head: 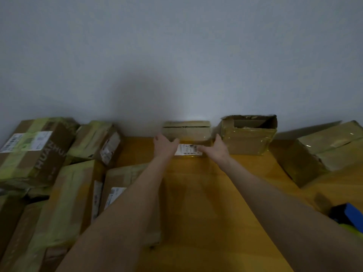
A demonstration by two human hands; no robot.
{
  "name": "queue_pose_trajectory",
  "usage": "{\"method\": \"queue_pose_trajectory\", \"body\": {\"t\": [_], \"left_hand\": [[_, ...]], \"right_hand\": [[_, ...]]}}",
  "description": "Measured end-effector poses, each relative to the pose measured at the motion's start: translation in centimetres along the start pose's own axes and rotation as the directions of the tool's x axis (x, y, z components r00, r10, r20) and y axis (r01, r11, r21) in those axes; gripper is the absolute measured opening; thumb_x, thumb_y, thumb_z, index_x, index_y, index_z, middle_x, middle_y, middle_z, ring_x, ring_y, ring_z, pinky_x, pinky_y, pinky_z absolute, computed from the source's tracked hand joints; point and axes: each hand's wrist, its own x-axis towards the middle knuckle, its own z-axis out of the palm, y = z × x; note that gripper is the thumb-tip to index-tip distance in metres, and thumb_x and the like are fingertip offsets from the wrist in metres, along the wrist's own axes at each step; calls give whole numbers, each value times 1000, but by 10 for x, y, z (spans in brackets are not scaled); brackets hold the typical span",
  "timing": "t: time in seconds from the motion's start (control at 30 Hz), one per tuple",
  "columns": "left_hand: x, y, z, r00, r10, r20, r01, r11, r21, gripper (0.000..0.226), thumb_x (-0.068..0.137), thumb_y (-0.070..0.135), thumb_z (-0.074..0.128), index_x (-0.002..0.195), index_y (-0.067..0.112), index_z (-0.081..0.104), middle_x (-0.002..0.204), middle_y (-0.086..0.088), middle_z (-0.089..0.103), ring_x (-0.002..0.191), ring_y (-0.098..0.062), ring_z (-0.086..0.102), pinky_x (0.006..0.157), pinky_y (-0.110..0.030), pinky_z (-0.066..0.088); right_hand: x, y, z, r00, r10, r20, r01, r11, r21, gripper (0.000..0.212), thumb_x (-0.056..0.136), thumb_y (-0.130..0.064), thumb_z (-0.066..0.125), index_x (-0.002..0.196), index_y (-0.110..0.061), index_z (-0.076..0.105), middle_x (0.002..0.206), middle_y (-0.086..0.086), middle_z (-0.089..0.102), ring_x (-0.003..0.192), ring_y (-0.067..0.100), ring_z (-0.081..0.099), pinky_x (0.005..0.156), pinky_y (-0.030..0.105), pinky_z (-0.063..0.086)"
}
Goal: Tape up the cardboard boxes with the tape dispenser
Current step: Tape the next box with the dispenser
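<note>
Here, left hand (165,145), right hand (218,149) flank small box (186,132), apparently touching.

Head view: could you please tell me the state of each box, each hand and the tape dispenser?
small box: closed, top seam showing a gap, between both hands.
left hand: pressed to its left side.
right hand: pressed to its right side.
open box: top open.
tape dispenser: lying on the table, untouched.
left boxes: taped shut.

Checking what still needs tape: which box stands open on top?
The taped box just right of the small labelled box: its flaps stand up, showing the inside; the others' tops are closed.
</note>
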Motion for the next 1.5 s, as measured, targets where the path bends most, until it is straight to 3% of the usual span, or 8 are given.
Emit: {"method": "queue_pose_trajectory", "body": {"t": [0.2, 0.47, 0.67, 0.77, 0.87, 1.2, 1.33, 1.5], "left_hand": [[-7, 4, 9, 994, -98, -43, 94, 992, -79, 74, 88, 36, 61, 145, 2, 30, 146, -18, 34, 126, -35, 44, 103, -44, 42], [-84, -2, 19, 997, -12, -75, 25, 985, 173, 48, 99, 34, 45, 130, -2, 48, 137, -19, 41, 97, -24, 45, 77, -31, 36], [-177, -13, 54, 998, 57, 11, -57, 996, 72, 43, 95, 33, 51, 129, 5, 45, 124, -11, 51, 93, -21, 55, 71, -32, 46], [-219, -19, 72, 995, 73, 61, -71, 997, -37, 34, 93, 26, 54, 122, 9, 49, 106, -4, 59, 87, -19, 60, 72, -34, 52], [-254, -26, 89, 991, 104, 83, -96, 991, -93, 32, 93, 22, 57, 123, 12, 51, 100, 0, 59, 79, -14, 59, 73, -34, 54], [-317, -39, 138, 984, 128, 120, -103, 975, -199, 79, 87, 28, 69, 151, 15, 24, 143, -9, 47, 125, -26, 50, 101, -45, 47], [-326, -43, 145, 975, 204, 84, -204, 979, -15, 79, 90, 31, 66, 153, 25, 19, 145, -5, 43, 130, -25, 44, 100, -41, 45], [-325, -45, 148, 961, 247, 126, -270, 933, 236, 63, 96, 40, 52, 151, 29, 24, 139, -10, 40, 121, -25, 46, 92, -33, 44]], "right_hand": [[3, 12, -10, 995, -28, 101, 22, 998, 54, 65, 83, -23, 75, 139, -10, 43, 136, 8, 55, 125, 26, 51, 103, 34, 43], [-51, 51, -43, 999, 27, -31, -27, 999, 23, 52, 82, -43, 73, 119, -10, 54, 104, 1, 62, 99, 22, 62, 90, 42, 54], [-133, 98, -95, 976, 55, -213, -85, 988, -132, 55, 83, -48, 71, 120, -12, 52, 110, 3, 62, 101, 23, 60, 86, 40, 53], [-172, 122, -121, 966, 80, -245, -131, 971, -198, 51, 85, -49, 69, 119, -13, 54, 106, 1, 60, 94, 20, 57, 77, 35, 50], [-197, 145, -144, 963, 109, -247, -170, 956, -238, 50, 87, -49, 66, 120, -12, 56, 113, 5, 65, 99, 24, 60, 81, 39, 52], [-224, 194, -195, 988, 27, -151, -91, 895, -437, 50, 92, -46, 60, 124, -10, 47, 92, 3, 60, 89, 28, 63, 70, 39, 53], [-229, 207, -206, 994, -80, -72, 37, 885, -464, 67, 90, -47, 62, 144, -26, 29, 95, 5, 64, 82, 29, 63, 58, 34, 45], [-227, 208, -210, 980, -196, 38, 181, 791, -585, 59, 95, -49, 51, 147, -39, 26, 115, 10, 59, 95, 33, 61, 65, 36, 47]]}}
